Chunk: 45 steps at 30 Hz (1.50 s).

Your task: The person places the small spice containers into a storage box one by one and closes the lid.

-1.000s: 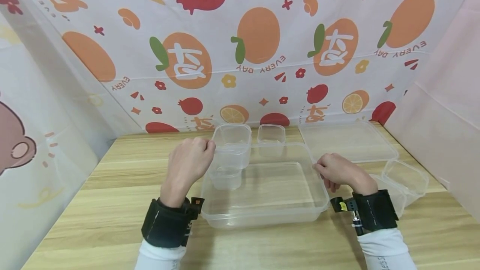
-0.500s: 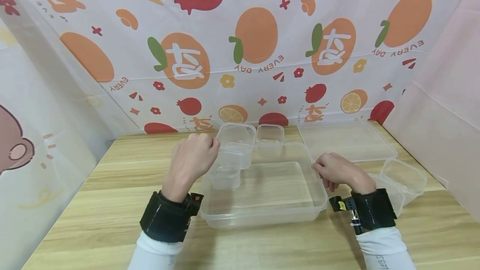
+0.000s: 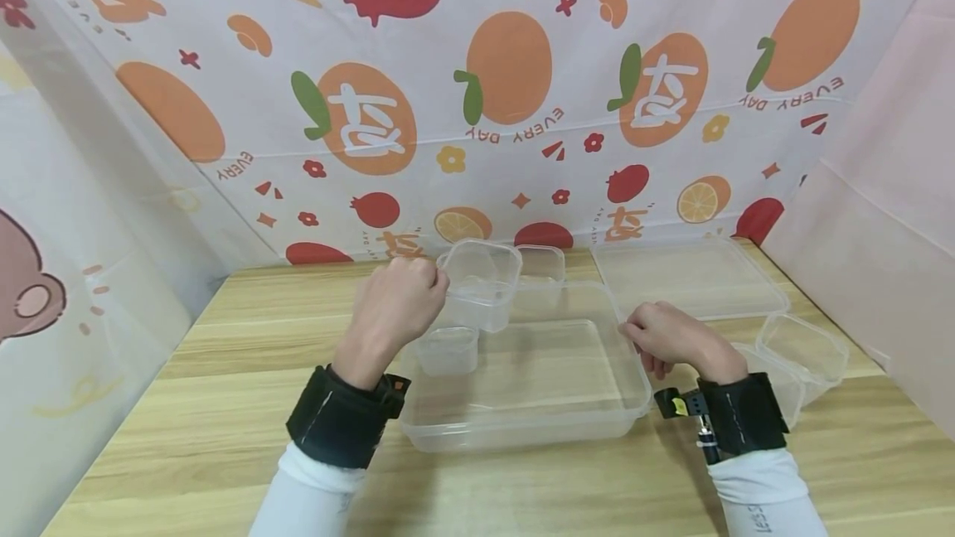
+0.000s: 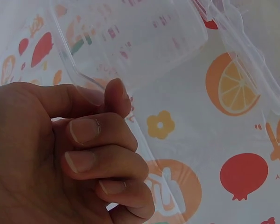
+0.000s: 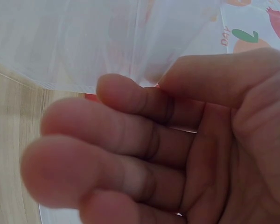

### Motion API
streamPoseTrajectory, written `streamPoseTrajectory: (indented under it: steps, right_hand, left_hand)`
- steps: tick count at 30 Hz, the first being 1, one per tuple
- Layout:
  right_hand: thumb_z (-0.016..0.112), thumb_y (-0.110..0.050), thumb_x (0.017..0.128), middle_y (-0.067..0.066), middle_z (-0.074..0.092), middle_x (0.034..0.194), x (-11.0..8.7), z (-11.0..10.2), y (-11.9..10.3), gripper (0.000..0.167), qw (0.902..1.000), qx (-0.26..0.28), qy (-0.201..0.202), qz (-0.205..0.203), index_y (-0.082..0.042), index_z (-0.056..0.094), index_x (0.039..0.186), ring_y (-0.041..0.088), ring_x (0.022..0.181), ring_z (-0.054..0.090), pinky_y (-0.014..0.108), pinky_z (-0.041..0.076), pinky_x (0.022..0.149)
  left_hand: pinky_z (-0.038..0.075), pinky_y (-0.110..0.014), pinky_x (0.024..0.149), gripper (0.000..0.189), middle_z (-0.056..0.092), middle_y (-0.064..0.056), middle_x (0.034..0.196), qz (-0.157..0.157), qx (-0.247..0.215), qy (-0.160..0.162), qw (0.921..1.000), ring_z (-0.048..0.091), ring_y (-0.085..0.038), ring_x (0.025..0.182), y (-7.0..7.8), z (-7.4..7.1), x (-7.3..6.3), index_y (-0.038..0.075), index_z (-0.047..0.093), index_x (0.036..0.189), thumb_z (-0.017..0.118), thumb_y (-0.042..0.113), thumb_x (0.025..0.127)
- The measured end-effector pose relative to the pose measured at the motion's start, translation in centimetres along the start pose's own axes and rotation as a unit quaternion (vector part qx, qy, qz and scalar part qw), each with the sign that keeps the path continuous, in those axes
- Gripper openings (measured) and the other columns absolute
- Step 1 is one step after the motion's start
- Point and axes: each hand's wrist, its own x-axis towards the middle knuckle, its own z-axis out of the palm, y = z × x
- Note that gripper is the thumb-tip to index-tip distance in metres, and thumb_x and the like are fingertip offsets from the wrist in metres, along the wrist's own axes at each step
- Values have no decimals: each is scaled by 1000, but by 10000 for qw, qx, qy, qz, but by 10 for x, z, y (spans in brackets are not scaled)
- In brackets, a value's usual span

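My left hand (image 3: 395, 309) pinches the left rim of a clear plastic container (image 3: 483, 292), held over the back left part of a large clear plastic box (image 3: 522, 431). In the left wrist view, the thumb and forefinger of that hand (image 4: 95, 140) nip the rim of the container (image 4: 144, 46), and the other fingers are curled. A smaller clear tub (image 3: 448, 353) sits in the left side of the box. At the box's right rim, my right hand (image 3: 675, 342) pinches the edge; the right wrist view has its fingers against the clear wall (image 5: 98, 42).
Behind the box stands another small clear tub (image 3: 543, 263), partly hidden by the held container. A flat, clear rectangular lid (image 3: 690, 280) lies at the back right. Two clear containers, one farther (image 3: 806, 350) and one nearer (image 3: 776, 384), stand beside the right wrist.
My left hand has moved to the right and slightly away from me with the container, which now overlaps the small tub behind. The right hand keeps its place on the box's rim.
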Motion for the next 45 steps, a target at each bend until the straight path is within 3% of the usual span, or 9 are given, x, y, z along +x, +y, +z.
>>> streamPoseTrajectory:
  steps: [19, 30, 45]
  right_hand:
    - [44, -15, 102, 1, 54, 50, 1, -1, -3, 39, 10000, -21, -38, 64, -6, 56, 65, 14, 42, 56, 29, 50, 46]
    - [45, -13, 102, 0, 53, 49, -1, 0, -2, 40, 10000, -46, 3, 0, -4, 56, 64, 13, 41, 55, 28, 50, 46]
    - [43, -14, 102, 0, 53, 49, 0, 0, -3, 41, 10000, -63, 3, 18, -5, 55, 64, 13, 40, 55, 28, 50, 45]
  left_hand:
    - [22, -26, 42, 44, 30, 0, 51, 189, -85, -121, 9997, 29, -16, 43, 10, 7, 7, 10, 45, 53, 47, 13, 96]
    - [21, -26, 43, 44, 29, 1, 51, 105, -149, -467, 9987, 29, -15, 44, 18, 13, 12, 11, 43, 52, 47, 14, 97]
    - [19, -25, 42, 43, 27, 2, 51, 205, -150, -460, 9986, 26, -14, 44, 27, 20, 16, 12, 40, 50, 47, 10, 93]
